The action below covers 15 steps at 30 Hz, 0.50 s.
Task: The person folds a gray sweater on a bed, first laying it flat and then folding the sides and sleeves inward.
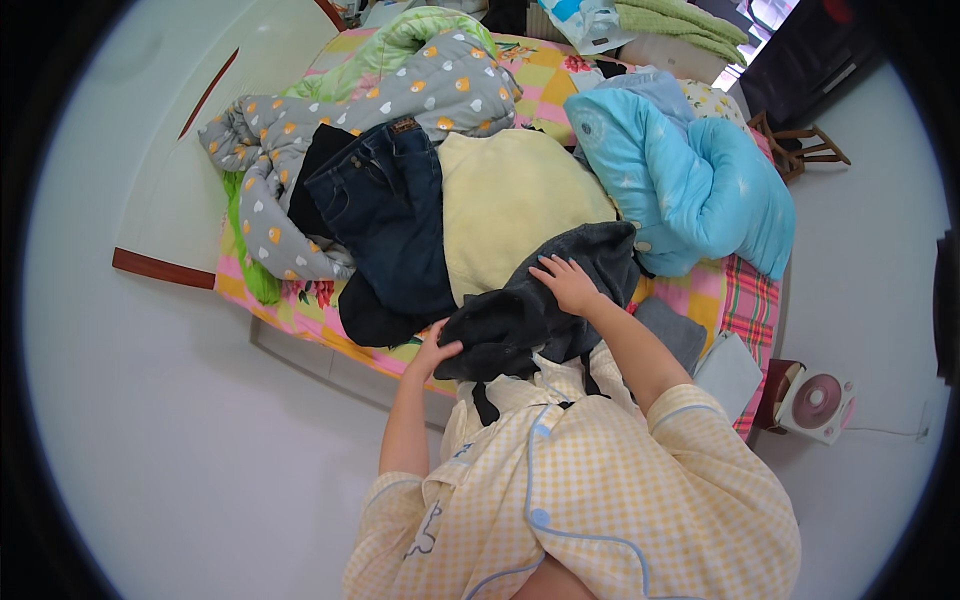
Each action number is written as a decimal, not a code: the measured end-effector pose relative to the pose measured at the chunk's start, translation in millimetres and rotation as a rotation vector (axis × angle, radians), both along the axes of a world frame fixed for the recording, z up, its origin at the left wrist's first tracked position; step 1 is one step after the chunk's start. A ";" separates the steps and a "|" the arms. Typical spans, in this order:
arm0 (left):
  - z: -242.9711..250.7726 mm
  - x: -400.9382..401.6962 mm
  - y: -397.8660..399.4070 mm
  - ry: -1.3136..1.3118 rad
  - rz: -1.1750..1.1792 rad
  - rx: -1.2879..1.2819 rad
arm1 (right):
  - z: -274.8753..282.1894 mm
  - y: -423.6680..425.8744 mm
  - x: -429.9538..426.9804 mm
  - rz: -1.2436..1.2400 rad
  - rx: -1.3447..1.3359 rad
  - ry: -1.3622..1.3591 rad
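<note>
A dark grey garment (592, 262) lies bunched at the bed's near edge, close against my body. At its left end, my left hand (429, 354) holds the edge, thumb on top and the other fingers partly hidden. My right hand (568, 287) rests flat on the cloth with its fingers spread. Beyond the garment, and partly covered by it, is a pale yellow garment (517, 195) spread flat. Dark blue jeans (390, 210) lie left of that, overlapping black clothing (375, 319).
A grey patterned quilt (390, 109) is heaped at the back left, a light blue quilt (697, 180) at the right. Folded grey cloth (671, 330) lies right of my arm. A box fan (817, 401) and a wooden stool (806, 146) stand beside the bed (536, 56).
</note>
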State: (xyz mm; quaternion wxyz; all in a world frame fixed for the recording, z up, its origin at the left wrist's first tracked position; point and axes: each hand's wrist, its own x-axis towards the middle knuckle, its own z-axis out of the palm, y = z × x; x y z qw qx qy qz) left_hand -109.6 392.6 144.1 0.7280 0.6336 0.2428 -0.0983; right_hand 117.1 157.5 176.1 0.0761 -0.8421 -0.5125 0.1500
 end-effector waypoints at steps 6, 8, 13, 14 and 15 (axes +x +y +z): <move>-38.0 -43.3 2.0 0.027 -0.481 0.832 | -5.1 19.8 -4.8 -0.073 -0.025 -0.221; -33.2 -33.3 -14.7 -0.017 -0.447 0.970 | -8.4 15.7 -0.1 -0.095 -0.132 -0.194; -44.2 -20.2 -15.2 -0.181 -0.071 0.703 | -25.2 27.9 14.7 0.022 -0.151 -0.178; -40.0 -21.7 -13.2 -0.121 0.137 0.729 | -16.2 33.0 18.6 0.020 -0.104 0.036; -35.5 -20.5 -12.5 -0.066 0.340 0.742 | -7.0 32.4 21.6 0.011 -0.063 0.247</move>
